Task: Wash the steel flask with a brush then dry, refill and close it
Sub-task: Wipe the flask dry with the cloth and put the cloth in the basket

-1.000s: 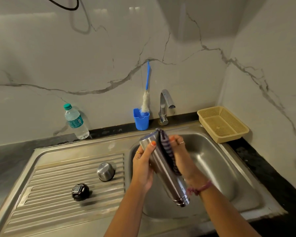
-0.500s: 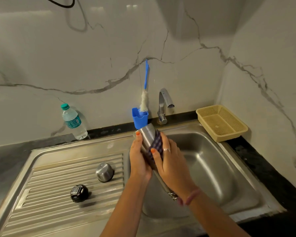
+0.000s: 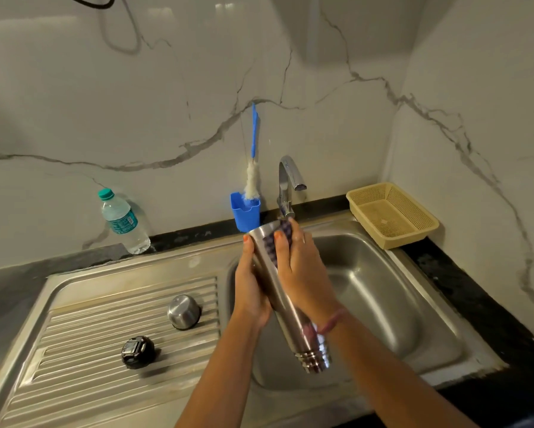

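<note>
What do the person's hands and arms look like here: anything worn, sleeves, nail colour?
Both forearms are bare, with no sleeves in view. The left hand and the right hand both have orange-painted nails. A pinkish thread bracelet circles the right wrist. A thin ring seems to sit on a right-hand finger, though it is blurred. No watch or gloves.

Cloth [image 3: 282, 234] mostly hidden under hands [image 3: 302, 273].

Flask [image 3: 290, 307] brushed steel; cloth [image 3: 276, 239] checked weave; sink [image 3: 380, 291] satin steel; basket [image 3: 392, 214] perforated plastic.
</note>
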{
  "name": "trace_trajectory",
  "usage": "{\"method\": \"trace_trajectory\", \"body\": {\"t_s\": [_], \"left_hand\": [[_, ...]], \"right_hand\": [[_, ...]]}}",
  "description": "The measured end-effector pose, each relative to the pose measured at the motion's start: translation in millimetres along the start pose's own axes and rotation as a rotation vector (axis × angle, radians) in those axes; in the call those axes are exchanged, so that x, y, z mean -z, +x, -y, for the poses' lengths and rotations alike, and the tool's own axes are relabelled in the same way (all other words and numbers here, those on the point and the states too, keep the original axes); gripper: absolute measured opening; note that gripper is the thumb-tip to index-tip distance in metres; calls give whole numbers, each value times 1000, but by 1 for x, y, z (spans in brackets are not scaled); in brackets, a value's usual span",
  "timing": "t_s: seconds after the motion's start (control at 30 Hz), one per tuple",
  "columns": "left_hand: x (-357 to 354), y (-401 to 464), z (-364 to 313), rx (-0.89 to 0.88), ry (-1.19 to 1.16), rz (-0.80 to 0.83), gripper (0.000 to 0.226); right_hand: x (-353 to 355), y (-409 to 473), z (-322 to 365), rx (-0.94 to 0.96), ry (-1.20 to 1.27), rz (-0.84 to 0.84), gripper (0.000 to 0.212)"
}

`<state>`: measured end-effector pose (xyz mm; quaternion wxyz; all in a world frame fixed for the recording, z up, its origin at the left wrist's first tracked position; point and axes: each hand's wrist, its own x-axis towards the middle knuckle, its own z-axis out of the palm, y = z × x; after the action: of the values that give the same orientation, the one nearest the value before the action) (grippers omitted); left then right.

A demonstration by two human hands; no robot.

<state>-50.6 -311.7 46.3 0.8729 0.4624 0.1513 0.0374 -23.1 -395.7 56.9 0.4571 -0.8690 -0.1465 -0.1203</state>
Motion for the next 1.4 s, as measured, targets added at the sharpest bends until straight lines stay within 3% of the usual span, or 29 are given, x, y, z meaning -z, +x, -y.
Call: {"method": "trace_trajectory", "body": {"t_s": [0.07,0.17,0.27,0.4,0.47,0.6,0.73,0.87,0.97,1.07,1.23,1.4], "left_hand": [[0,0,5,-7,46,0,53],[0,2,4,-21,61,-18,58],[5,3,7,-33,-6,-27,51],[5,-1,14,-20,-87,-61,53],[6,0,13,15,-156,-103,51],[18,12,10,8,-172,-206,76],[18,15,12,-1,-125,-205,71],[9,9,13,5,-120,-65,53],[4,4,15,-2,-57,50,48],[3,3,16,-1,-26,40,43],[9,10,9,-8,-65,-75,51],[26,22,4,-51,-43,-161,71]], "right_hand": [[2,23,12,-3,-2,17,55],[1,36,18,-2,-25,65,49],[-4,32,11,21,-43,54,56],[-7,5,-8,25,-27,46,81],[-5,-21,-20,41,-126,71,82],[-3,-88,-52,109,-306,71,68],[-1,-103,-60,60,-287,44,65],[0,-50,-25,29,-149,2,75],[2,9,5,-3,16,-19,58],[7,40,15,28,99,48,45],[-1,-23,-19,97,38,104,70],[-1,-95,-61,111,52,145,69]]}}
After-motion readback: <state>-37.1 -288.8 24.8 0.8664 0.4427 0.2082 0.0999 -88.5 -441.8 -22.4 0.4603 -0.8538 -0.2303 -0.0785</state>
